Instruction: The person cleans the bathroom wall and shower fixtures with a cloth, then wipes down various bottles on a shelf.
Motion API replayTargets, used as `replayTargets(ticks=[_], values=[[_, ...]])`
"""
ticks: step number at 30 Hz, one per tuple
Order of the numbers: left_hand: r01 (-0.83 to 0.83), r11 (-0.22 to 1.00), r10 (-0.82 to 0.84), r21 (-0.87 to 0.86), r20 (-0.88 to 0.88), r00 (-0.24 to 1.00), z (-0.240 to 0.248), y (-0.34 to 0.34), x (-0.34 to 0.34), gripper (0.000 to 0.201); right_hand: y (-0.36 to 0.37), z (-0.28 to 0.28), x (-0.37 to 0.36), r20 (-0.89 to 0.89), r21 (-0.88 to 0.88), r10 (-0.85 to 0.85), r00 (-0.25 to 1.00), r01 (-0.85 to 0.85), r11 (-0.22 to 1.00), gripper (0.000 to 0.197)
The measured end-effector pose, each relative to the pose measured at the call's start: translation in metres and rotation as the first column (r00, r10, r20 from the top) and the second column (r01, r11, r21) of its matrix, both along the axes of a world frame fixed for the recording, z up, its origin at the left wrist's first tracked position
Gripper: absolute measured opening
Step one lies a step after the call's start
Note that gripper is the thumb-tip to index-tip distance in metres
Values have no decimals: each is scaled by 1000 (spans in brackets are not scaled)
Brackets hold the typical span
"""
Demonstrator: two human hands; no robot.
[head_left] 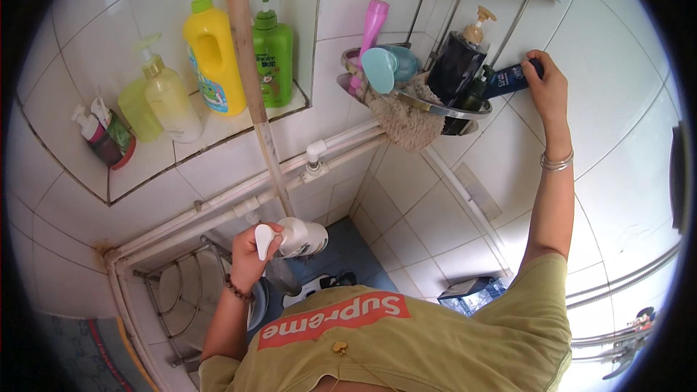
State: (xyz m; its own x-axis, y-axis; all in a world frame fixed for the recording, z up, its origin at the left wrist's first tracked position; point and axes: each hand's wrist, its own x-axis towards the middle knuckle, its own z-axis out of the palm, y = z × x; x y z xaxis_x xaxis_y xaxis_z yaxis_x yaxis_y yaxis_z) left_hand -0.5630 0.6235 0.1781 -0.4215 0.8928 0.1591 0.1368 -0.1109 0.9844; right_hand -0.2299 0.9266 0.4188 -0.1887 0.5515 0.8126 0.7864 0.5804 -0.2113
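My left hand [249, 255] is closed round the neck of a white pump bottle [306, 238], which is tilted on its side low in front of me. Up on the right, my right hand [549, 88] grips the dark cap end of a dark blue tube [507, 81]. The tube leans at the right end of a metal corner rack [475, 111], its other end beside a small dark green bottle [475, 92]. A large black pump bottle [455, 69], a teal container [390, 67], a pink tube [373, 23] and a beige fluffy cloth [408, 120] are also on the rack.
A tiled ledge [210, 131] on the left holds a yellow bottle [215, 58], a green pump bottle [273, 54] and several other containers. A wooden pole [247, 43] stands before it. White pipes [341, 147] run below. A folded stool or rack [178, 297] stands lower left.
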Motion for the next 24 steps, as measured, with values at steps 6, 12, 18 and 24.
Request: replayTargets(ticks=[6, 12, 18, 24], values=[[-6, 1000, 6, 0, 4, 1000, -3, -2, 1, 9, 3, 8, -16, 134, -72, 23, 991, -13, 997, 28], [-35, 999, 35, -1, 11, 999, -3, -6, 1, 10, -3, 11, -22, 206, -121, 6, 979, 19, 992, 30], [-20, 1000, 20, -15, 7, 1000, -3, -6, 3, 10, -3, -5, -29, 54, -501, 159, 986, -111, 858, 25], [-9, 1000, 8, 3, 17, 1000, -7, -5, 3, 10, -1, -49, -13, -238, -332, 287, 928, -355, 874, 23]])
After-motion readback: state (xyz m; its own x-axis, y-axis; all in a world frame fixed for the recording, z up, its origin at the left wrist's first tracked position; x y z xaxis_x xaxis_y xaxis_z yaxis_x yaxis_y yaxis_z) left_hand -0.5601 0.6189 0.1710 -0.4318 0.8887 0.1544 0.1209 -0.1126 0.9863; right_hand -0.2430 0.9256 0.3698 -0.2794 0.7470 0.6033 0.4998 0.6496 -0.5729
